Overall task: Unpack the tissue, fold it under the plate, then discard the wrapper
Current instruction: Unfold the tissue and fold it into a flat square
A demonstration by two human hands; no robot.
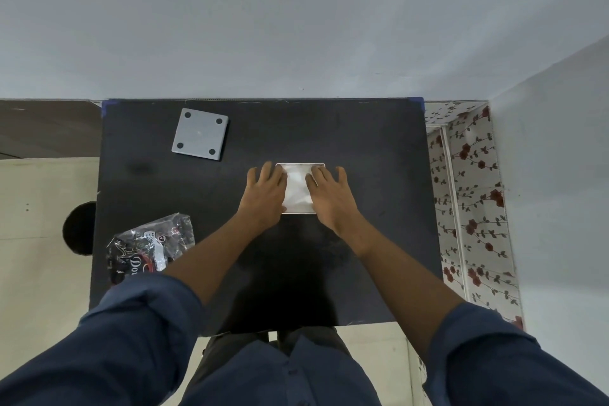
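A white folded tissue [298, 188] lies flat on the black table [362, 148], right of centre. My left hand [265, 193] rests flat on its left edge with fingers spread. On its right edge my right hand [328, 193] presses down flat, fingers apart. A grey square plate [200, 134] with four dark pads at its corners lies at the far left of the table, apart from the tissue. The crumpled dark plastic wrapper [150, 245] with printed lettering sits at the near left edge, partly behind my left sleeve.
A pale wall rises right behind the table. Floral patterned panels [468, 208] stand along the table's right side. A round dark object [80, 229] sits on the floor to the left.
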